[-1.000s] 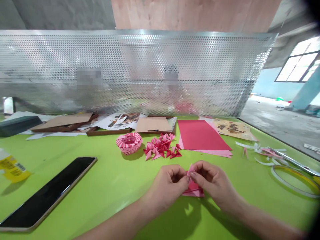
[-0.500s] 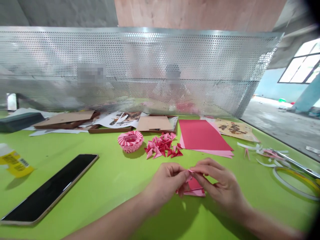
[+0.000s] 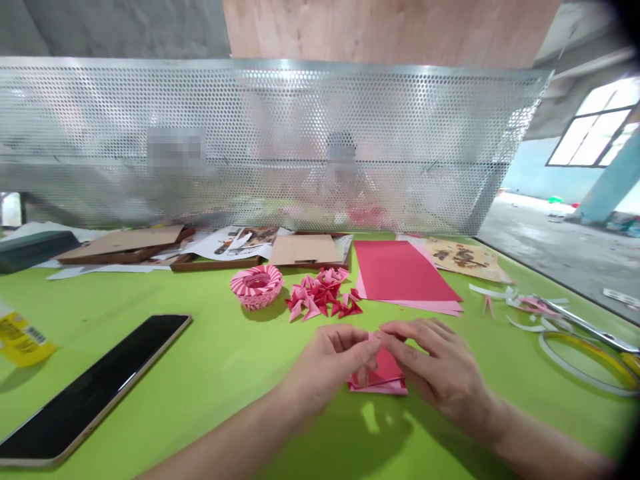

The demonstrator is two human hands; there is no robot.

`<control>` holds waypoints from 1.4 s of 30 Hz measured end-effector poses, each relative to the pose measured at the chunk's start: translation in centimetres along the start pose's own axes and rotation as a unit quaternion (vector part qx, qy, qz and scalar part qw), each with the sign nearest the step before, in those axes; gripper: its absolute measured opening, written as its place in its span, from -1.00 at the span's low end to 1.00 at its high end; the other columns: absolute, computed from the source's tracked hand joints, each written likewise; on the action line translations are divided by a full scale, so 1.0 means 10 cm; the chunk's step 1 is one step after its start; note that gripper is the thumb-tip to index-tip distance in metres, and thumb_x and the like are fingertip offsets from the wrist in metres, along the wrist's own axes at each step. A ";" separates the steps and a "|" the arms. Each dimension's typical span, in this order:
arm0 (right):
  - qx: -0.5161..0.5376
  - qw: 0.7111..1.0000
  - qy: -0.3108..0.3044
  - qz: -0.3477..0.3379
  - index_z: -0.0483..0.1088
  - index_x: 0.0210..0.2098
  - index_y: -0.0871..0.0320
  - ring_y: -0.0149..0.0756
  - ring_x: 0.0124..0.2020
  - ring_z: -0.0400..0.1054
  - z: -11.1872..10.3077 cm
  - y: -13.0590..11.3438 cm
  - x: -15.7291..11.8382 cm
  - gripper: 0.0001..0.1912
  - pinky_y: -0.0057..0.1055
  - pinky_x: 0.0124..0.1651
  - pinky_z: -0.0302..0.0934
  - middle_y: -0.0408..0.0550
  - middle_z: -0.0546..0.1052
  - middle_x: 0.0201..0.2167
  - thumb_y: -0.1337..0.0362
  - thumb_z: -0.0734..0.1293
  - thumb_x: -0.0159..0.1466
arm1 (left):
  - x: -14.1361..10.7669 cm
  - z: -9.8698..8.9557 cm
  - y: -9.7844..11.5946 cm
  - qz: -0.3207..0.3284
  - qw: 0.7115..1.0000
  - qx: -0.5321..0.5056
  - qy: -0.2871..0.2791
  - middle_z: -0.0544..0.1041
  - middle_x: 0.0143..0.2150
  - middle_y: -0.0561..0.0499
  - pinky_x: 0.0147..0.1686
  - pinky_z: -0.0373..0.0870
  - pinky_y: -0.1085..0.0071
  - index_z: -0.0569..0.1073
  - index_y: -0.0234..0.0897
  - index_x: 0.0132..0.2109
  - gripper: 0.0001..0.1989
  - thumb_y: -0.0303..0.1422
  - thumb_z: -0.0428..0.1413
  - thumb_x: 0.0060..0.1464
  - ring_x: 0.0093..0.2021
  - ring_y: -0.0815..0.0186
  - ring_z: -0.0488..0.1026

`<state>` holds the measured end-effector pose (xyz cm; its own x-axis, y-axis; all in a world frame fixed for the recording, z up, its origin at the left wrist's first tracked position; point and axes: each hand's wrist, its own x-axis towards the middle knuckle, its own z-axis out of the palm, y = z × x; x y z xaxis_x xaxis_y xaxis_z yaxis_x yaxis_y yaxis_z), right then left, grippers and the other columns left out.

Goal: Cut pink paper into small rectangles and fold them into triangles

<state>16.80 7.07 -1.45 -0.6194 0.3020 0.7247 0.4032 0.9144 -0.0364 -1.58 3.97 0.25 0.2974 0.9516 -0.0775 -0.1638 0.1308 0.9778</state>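
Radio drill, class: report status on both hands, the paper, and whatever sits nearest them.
Left hand, right hand both on folded red-and-pink paper. Paper resting on green table. Nearest beyond: pile of folded paper units.

No words can be read anywhere. On the yellow packet (image 3: 21,341) at the left edge of the table (image 3: 215,373), a black-and-white barcode (image 3: 36,335) sits among small dark print, all too small and blurred to make out, with no digits legible. The printed sheet (image 3: 240,243) at the far side and the illustrated sheet (image 3: 465,259) to the far right show pictures, but no readable lettering. A small white card (image 3: 620,297) on the concrete floor (image 3: 540,267) at right is also too small to tell.
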 end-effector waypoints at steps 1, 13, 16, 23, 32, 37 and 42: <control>0.015 1.000 -0.004 0.011 0.33 0.01 0.14 -0.15 -0.21 0.32 0.01 -0.01 0.00 -0.66 -0.20 -0.24 0.19 0.09 0.44 -0.17 0.44 0.16 0.26 | 0.00 0.01 0.00 -0.001 1.000 0.005 0.005 0.36 -0.59 0.09 -0.51 0.14 0.49 0.47 -0.38 -0.44 -0.84 -0.33 0.17 -0.08 -0.57 0.46 0.22; 0.275 0.943 0.042 0.183 0.42 -0.17 0.08 -0.35 -0.40 0.32 0.02 -0.09 0.06 -0.78 -0.47 -0.39 0.23 -0.10 0.44 -0.42 0.43 0.29 0.20 | -0.02 0.04 0.04 0.167 0.962 0.207 0.059 0.41 -0.46 0.00 -0.39 0.25 0.43 0.53 -0.34 -0.36 -0.88 -0.46 0.09 -0.01 -0.42 0.35 0.30; 0.282 0.942 0.057 0.171 0.45 -0.19 0.08 -0.36 -0.41 0.34 0.01 -0.11 0.08 -0.77 -0.48 -0.41 0.23 -0.10 0.46 -0.43 0.46 0.29 0.19 | -0.02 0.04 0.04 0.192 0.949 0.247 0.048 0.43 -0.40 -0.04 -0.35 0.28 0.41 0.53 -0.34 -0.34 -0.87 -0.47 0.07 0.00 -0.37 0.31 0.33; 0.264 0.952 0.067 0.142 0.45 -0.17 0.09 -0.36 -0.42 0.36 -0.02 -0.13 0.09 -0.75 -0.48 -0.42 0.26 -0.08 0.49 -0.42 0.47 0.30 0.19 | -0.04 0.06 0.06 0.181 0.915 0.360 0.035 0.47 -0.46 -0.06 -0.42 0.25 0.47 0.49 -0.37 -0.41 -0.82 -0.46 0.01 0.07 -0.43 0.33 0.33; 0.232 0.961 0.084 0.122 0.43 -0.24 0.09 -0.36 -0.48 0.31 -0.04 -0.13 0.08 -0.78 -0.47 -0.46 0.19 -0.11 0.47 -0.48 0.50 0.30 0.17 | -0.06 0.04 0.00 0.255 0.857 0.448 0.027 0.44 -0.50 -0.08 -0.45 0.19 0.47 0.45 -0.38 -0.41 -0.78 -0.44 -0.04 0.11 -0.47 0.34 0.30; 0.243 0.953 0.078 0.164 0.41 -0.37 0.13 -0.38 -0.53 0.25 -0.02 -0.16 0.07 -0.88 -0.48 -0.50 0.12 -0.15 0.41 -0.56 0.45 0.27 0.20 | -0.05 0.05 -0.01 0.276 0.831 0.482 0.032 0.40 -0.54 -0.04 -0.47 0.17 0.47 0.44 -0.37 -0.40 -0.79 -0.44 -0.04 0.11 -0.50 0.36 0.27; 0.266 0.929 0.054 0.250 0.35 -0.48 0.18 -0.39 -0.55 0.19 0.04 -0.16 0.05 -0.80 -0.48 -0.50 0.08 -0.17 0.31 -0.60 0.34 0.20 0.26 | -0.06 0.06 0.01 0.252 0.829 0.499 0.027 0.41 -0.54 -0.04 -0.50 0.14 0.47 0.43 -0.38 -0.43 -0.75 -0.44 -0.07 0.13 -0.51 0.36 0.26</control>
<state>15.61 5.87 -1.33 -0.3610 0.7222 0.5900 0.2142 0.6800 -0.7012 -1.18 3.28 0.49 0.3818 0.8299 0.4068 0.6135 -0.5567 0.5601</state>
